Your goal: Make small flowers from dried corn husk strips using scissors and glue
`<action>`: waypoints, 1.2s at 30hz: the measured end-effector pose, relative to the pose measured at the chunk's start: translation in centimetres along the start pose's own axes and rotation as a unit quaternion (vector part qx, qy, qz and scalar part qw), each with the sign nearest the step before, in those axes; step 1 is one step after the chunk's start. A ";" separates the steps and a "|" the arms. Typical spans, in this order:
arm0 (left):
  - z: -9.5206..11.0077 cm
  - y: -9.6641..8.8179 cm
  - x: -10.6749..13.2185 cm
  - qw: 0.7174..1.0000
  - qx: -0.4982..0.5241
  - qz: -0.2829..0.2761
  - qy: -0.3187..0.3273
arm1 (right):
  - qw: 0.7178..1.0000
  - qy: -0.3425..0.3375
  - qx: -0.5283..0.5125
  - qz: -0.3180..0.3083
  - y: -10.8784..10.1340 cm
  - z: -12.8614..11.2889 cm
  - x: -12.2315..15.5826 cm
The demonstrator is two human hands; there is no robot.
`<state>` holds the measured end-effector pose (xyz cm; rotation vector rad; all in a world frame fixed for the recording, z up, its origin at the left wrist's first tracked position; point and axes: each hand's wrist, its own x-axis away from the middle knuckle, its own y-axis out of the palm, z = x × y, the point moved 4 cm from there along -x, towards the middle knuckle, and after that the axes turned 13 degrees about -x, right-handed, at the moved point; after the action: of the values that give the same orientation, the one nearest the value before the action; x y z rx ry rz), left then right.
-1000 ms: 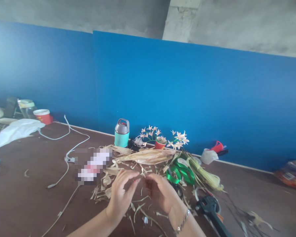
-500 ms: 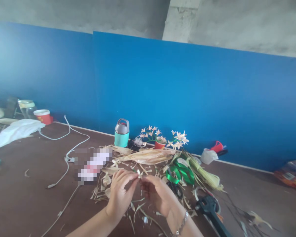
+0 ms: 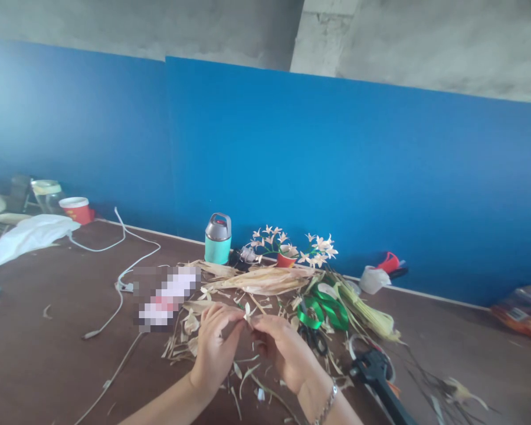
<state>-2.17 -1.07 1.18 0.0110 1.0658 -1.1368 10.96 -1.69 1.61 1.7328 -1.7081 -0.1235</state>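
husk flower: upright between your fingertips
left hand: pinches it from the left
right hand: pinches its base

glossy green ribbon, matt brown table

Left hand and right hand meet over the tabletop, fingers pinching a small pale husk flower. Dry husk pile, green ribbon, teal flask behind.
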 end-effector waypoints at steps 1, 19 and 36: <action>-0.1 0.1 0.0 1.000 0.017 -0.004 -0.011 | 1.000 -0.001 0.005 -0.002 0.0 0.0 0.0; 0.2 0.1 -0.6 0.986 0.151 -0.043 -0.053 | 0.973 -0.091 0.212 -0.025 0.4 -1.3 0.2; -0.2 0.9 -0.2 0.968 0.199 -0.108 -0.109 | 0.927 -0.138 0.349 -0.006 0.1 -3.1 0.6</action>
<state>-1.64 -0.46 0.80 0.0856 0.6407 -1.5003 12.58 -1.03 4.26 2.3200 -2.1098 0.2859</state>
